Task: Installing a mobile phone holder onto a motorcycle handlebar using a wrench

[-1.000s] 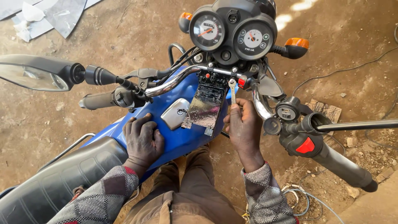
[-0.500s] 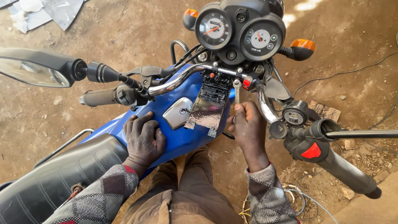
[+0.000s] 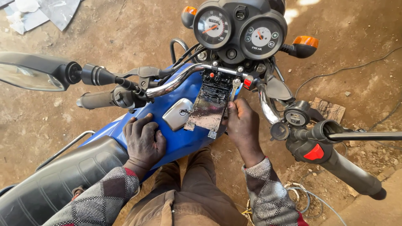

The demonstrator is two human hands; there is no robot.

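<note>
Beside a blue motorcycle on bare earth, seen from the head camera, a small spanner [image 3: 235, 86] is held upright in the right hand [image 3: 243, 125], just below the middle of the handlebar [image 3: 176, 83]. The fingers are closed around the lower end of the tool, and its upper end is set against the dark fittings under the handlebar, beside a small red part. Whether the spanner head is seated on a bolt cannot be told.

Over the last second the right hand has been kept at the same spot below the handlebar. The spanner has been lowered slightly from a raised position and brought against the fittings, so the work is judged to have passed from reaching to bearing on the fitting.

The left hand [image 3: 144, 140] is laid palm down on the blue fuel tank [image 3: 180, 142], below and to the left of the handlebar, with the fingers spread and nothing held. It has not been moved, and is judged to be steadying the machine.

A shiny, grease-stained plate [image 3: 207, 111] hangs from the middle of the handlebar, with a silver fuel cap [image 3: 178, 114] just left of it. Two round gauges [image 3: 213, 27] stand above the handlebar and a mirror [image 3: 31, 75] is mounted at its left end. A red switch [image 3: 315, 152] sits on its right grip, and the black seat [image 3: 50, 180] lies well below to the left.
</note>
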